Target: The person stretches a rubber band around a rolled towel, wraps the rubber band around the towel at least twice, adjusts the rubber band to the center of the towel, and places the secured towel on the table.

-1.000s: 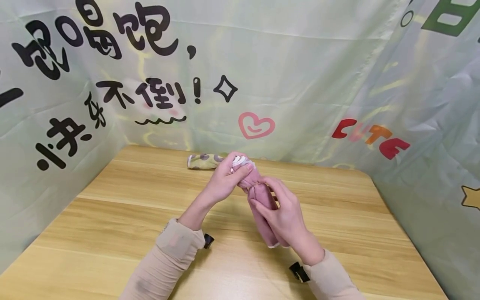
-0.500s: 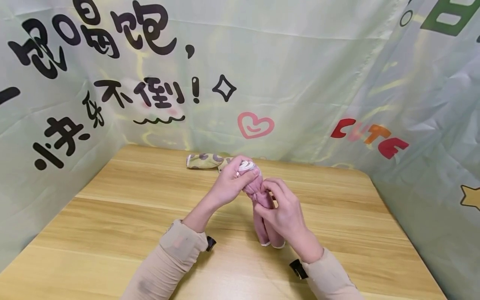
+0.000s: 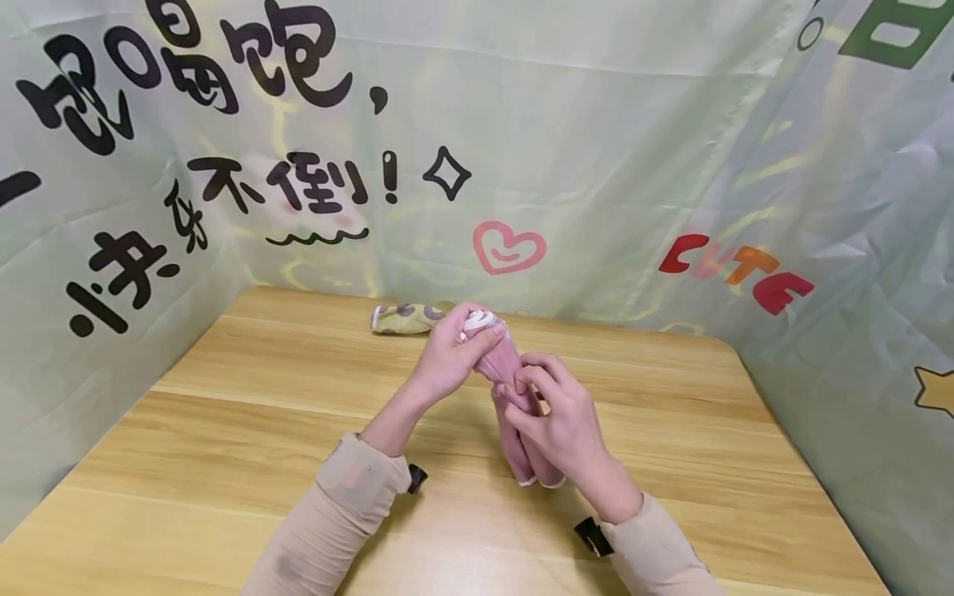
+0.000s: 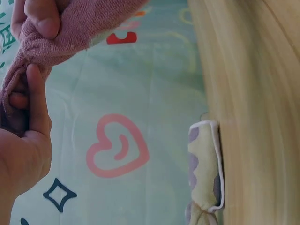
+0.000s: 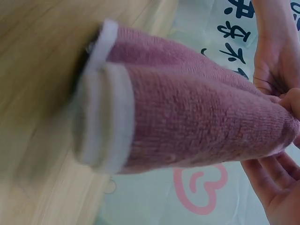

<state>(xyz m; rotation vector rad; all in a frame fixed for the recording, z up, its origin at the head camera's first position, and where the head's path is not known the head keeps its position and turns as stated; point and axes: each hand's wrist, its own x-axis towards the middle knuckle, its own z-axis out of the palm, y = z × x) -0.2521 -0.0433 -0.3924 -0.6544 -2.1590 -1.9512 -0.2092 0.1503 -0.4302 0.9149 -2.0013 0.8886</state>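
Observation:
A pink terry towel (image 3: 499,360) with white edging hangs between the two hands over the table. Its upper end, with the white edge in layers, is gripped by my left hand (image 3: 445,356), thumb across the front. Below a twisted, narrowed middle, two rolled ends (image 5: 201,117) hang side by side, their white rims toward the tabletop in the right wrist view. My right hand (image 3: 565,418) pinches the towel at this narrow part, thumb and fingertips bent in on it. Parts of both hands' fingers are hidden behind the cloth.
A yellow-green cloth roll (image 3: 402,320) with grey spots and a white edge lies at the back of the wooden table (image 3: 261,430), partly covered by the left hand. Printed fabric (image 3: 596,165) hangs behind the table and at both sides.
The left hand dips with the towel's top, then rises back. The right fingers have closed in on the narrowed middle. Two rolled ends now show below, swung slightly left.

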